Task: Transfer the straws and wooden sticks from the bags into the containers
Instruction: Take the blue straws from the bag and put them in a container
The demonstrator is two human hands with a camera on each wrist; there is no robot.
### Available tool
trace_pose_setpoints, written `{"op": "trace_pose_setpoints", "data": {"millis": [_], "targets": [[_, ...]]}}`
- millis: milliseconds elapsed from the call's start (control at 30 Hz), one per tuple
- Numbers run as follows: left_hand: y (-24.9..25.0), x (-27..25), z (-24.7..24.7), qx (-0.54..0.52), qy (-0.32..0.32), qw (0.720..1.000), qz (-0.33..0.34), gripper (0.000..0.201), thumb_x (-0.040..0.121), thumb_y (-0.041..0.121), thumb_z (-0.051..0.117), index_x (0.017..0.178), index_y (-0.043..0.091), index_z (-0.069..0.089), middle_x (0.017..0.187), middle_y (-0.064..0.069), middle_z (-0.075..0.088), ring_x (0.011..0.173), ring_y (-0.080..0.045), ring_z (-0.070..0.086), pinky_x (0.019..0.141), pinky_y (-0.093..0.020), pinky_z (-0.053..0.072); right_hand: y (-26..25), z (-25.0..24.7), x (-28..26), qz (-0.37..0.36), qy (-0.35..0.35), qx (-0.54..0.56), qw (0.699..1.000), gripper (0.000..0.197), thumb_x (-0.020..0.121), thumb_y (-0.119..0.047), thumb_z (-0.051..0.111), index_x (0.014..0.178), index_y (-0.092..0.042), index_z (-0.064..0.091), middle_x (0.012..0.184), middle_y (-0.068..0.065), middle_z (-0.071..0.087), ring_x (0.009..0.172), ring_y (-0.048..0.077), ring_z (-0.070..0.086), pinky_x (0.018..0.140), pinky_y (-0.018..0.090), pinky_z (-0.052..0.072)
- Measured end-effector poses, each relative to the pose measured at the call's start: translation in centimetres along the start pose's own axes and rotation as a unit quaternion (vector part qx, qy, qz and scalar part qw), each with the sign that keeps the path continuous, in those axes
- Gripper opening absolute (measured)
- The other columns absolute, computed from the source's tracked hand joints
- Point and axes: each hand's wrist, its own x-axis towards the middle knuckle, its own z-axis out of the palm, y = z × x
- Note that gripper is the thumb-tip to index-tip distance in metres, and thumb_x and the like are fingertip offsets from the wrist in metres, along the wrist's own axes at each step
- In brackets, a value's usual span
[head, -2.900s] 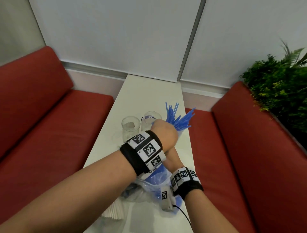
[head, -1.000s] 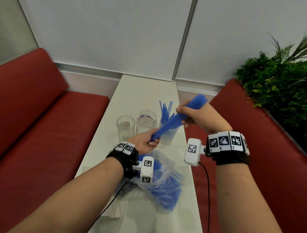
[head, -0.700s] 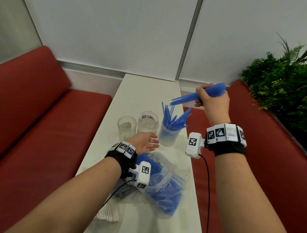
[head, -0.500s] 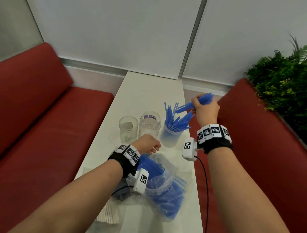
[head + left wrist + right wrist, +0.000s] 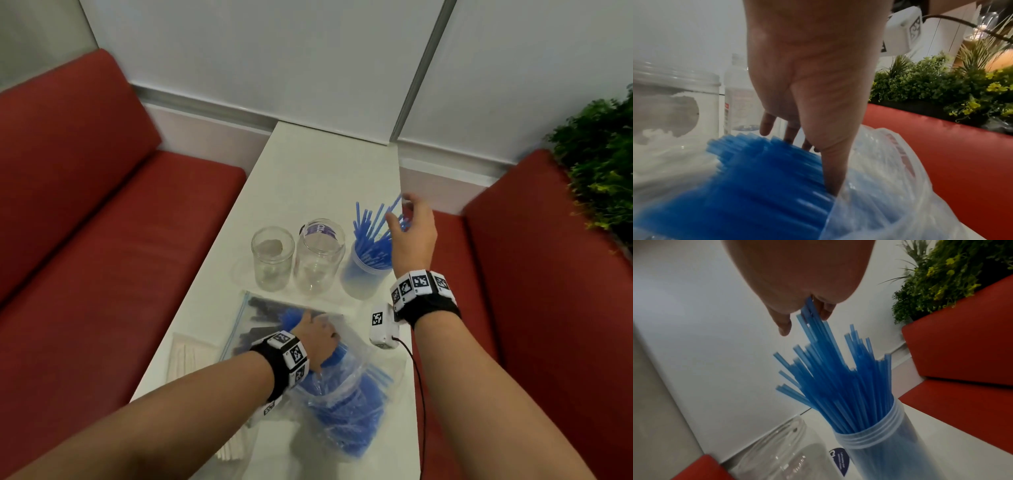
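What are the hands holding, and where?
Left hand grips the bagged straws near their ends. Right hand holds nothing; its fingertips touch the standing straws.

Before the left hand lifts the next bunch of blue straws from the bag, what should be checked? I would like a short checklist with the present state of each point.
1. Right hand free of the blue straws in the frosted container: cannot tell; its fingertips sit at the straw tops.
2. Frosted container upright: ok.
3. Room in it for another bunch: cannot tell; it looks quite full.
4. Left hand on the straws in the plastic bag: ok; its fingers reach into the open mouth.
5. Firm grip on a bunch: cannot tell; the wrist picture is blurred.
6. Two clear jars upright, holding no straws: ok.
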Motion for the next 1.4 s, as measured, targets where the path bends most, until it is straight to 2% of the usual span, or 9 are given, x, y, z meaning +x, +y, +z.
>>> {"op": "trace_pose_setpoints", "data": {"millis": [200,500,667,833,1000,1100,1200,1300,1400], "targets": [[0.3,0.8,-0.1,0.083,0.033,0.996,0.012,0.039,0.101,0.018,0.046,0.139,0.012,0.048,0.148,-0.007,0.042,0.136,-0.029,0.037,0.105,-0.048,0.034,1.7,1.4,0.0,-0.022,-0.218,-0.280,0.935,0.055,0.109,-0.047,0.032,0.153,-0.017,0.042,0.167,0.010,0.021,0.157,0.032,0.001,0.125,0.054,0.003],[0.4,0.4,-0.8,0.039,0.063,0.997,-0.002,0.034,0.100,0.007,0.043,0.132,0.003,0.051,0.139,-0.012,0.050,0.127,-0.029,0.048,0.101,-0.041,0.043,1.9,1.4,0.2,0.012,-0.342,-0.346,0.873,0.084,0.098,-0.071,0.027,0.163,-0.021,0.012,0.171,0.006,0.004,0.157,0.030,-0.010,0.124,0.054,-0.009],[0.6,-0.1,-1.3,0.063,0.056,0.996,-0.028,0.034,0.101,0.012,0.043,0.135,0.009,0.050,0.138,-0.008,0.051,0.126,-0.026,0.049,0.102,-0.038,0.040,1.4,0.8,-0.2,-0.030,-0.165,-0.247,0.954,0.070,0.104,-0.058,0.032,0.157,-0.012,0.031,0.166,0.012,0.025,0.157,0.033,0.004,0.127,0.052,-0.003],[0.6,-1.0,-2.0,0.100,0.040,0.994,-0.032,0.025,0.101,0.015,0.044,0.122,0.012,0.057,0.122,-0.005,0.061,0.112,-0.024,0.057,0.096,-0.038,0.040,2.6,1.2,-2.8,0.021,-0.267,-0.340,0.901,0.073,0.105,-0.060,0.026,0.163,-0.018,0.013,0.171,0.009,0.003,0.156,0.033,-0.011,0.125,0.053,-0.008],[0.4,-1.7,-2.3,0.098,0.038,0.993,-0.045,0.022,0.100,0.014,0.044,0.115,0.013,0.060,0.116,-0.005,0.064,0.107,-0.025,0.058,0.093,-0.039,0.040,2.1,0.7,-3.5,0.004,-0.048,-0.248,0.968,0.059,0.108,-0.046,0.038,0.159,-0.018,0.030,0.169,0.015,0.013,0.156,0.039,0.002,0.125,0.056,0.000],[0.7,-1.9,-2.5,0.098,0.037,0.993,-0.050,0.021,0.100,0.012,0.044,0.114,0.014,0.061,0.114,-0.004,0.064,0.106,-0.024,0.058,0.092,-0.038,0.038,1.6,1.2,-4.5,0.126,-0.086,-0.149,0.977,0.070,0.106,-0.045,0.043,0.163,-0.020,0.011,0.169,0.021,0.002,0.155,0.042,-0.001,0.125,0.054,0.003],[1.0,-2.1,-2.9,0.098,0.024,0.993,-0.060,0.020,0.100,0.014,0.046,0.113,0.015,0.060,0.114,-0.003,0.064,0.106,-0.023,0.058,0.092,-0.037,0.037,1.5,1.0,-4.9,0.129,-0.107,-0.089,0.982,0.073,0.106,-0.040,0.048,0.163,-0.022,0.007,0.169,0.020,0.002,0.156,0.038,-0.002,0.125,0.050,0.002],[0.9,-2.1,-3.3,0.085,0.013,0.994,-0.070,0.020,0.099,0.015,0.047,0.114,0.016,0.061,0.116,-0.002,0.064,0.109,-0.023,0.058,0.091,-0.037,0.038,1.3,-0.2,-5.9,0.094,0.011,-0.116,0.989,0.056,0.105,-0.027,0.049,0.158,-0.019,0.030,0.163,0.015,0.029,0.151,0.036,0.022,0.124,0.051,0.019],[0.6,-2.3,-3.9,0.070,0.012,0.994,-0.077,0.023,0.100,0.013,0.045,0.115,0.015,0.063,0.119,-0.001,0.064,0.111,-0.023,0.060,0.091,-0.036,0.041,1.2,-1.0,-8.6,0.079,-0.001,-0.035,0.996,0.028,0.098,-0.006,0.047,0.119,-0.014,0.064,0.116,0.010,0.068,0.112,0.028,0.061,0.094,0.038,0.049]]}}
